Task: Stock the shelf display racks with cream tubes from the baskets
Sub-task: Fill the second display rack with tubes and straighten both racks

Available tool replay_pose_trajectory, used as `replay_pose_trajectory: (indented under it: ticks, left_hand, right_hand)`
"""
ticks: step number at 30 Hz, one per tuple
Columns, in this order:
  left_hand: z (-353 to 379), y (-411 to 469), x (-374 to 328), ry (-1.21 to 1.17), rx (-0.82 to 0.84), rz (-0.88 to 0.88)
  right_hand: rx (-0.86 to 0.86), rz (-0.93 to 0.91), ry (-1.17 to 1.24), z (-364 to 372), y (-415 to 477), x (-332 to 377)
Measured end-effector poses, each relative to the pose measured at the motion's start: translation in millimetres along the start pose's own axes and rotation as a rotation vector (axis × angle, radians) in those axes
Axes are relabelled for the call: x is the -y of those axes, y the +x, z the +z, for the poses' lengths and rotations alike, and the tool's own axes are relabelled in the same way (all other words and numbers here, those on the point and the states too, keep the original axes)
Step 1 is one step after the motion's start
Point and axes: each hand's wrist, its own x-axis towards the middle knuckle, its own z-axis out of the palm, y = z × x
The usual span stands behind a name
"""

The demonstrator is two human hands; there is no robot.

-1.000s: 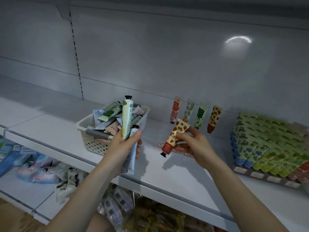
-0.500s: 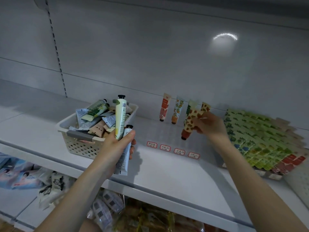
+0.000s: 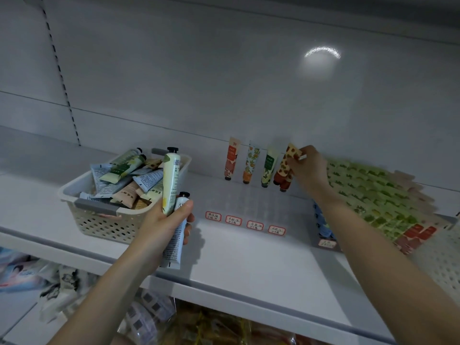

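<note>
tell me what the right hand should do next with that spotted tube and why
Probably lower the spotted tube straight down, cap first, into the rack, then let go. The right hand pinches its top end, and it leans at the right end of the back row beside the green tube. I cannot tell whether it is seated yet.

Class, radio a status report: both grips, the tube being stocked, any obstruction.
Left grip holds two tubes by the basket. Right grip pinches spotted tube at rack, rightmost column. No obstruction.

Basket (image 3: pixel 72 192): cream, perforated, heaped with tubes.
Standing tubes (image 3: pixel 251 161): three, right of basket, caps down.
Spotted tube (image 3: pixel 286 165): farther right of basket, cap down, possibly unseated.
Pale tube (image 3: pixel 170 180): basket's front corner, cap up.
</note>
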Motion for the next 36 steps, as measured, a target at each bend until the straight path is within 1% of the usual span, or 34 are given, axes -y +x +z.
replay_pose_trajectory:
  ticks: [4, 7, 15, 19, 23, 27, 31, 36]
  left_hand:
    - [-3, 0, 1, 0.003, -0.008, -0.009]
    - [-3, 0, 1, 0.01, 0.005, -0.009]
    - [7, 0, -1, 0.01, 0.015, 0.011]
    - [13, 1, -3, 0.029, 0.028, 0.005]
    - [17, 1, -4, 0.034, 0.039, -0.002]
    - [19, 1, -3, 0.033, 0.036, -0.012]
    - [22, 2, -2, 0.034, 0.041, -0.031]
    - [24, 6, 0, 0.039, 0.044, -0.045]
  right_hand:
    - [0.009, -0.027, -0.098, 14, 4, -4]
    - [0.015, -0.028, -0.128, 17, 7, -4]
    - [0.111, -0.068, -0.242, 8, 19, 3]
    - [0.097, -0.048, -0.23, 9, 19, 0]
    - [0.16, -0.042, -0.263, 12, 21, -1]
    - [0.12, -0.049, -0.218, 6, 28, 6]
    - [0.111, -0.149, -0.336, 2, 32, 12]
    - [0.11, -0.144, -0.39, 9, 36, 12]
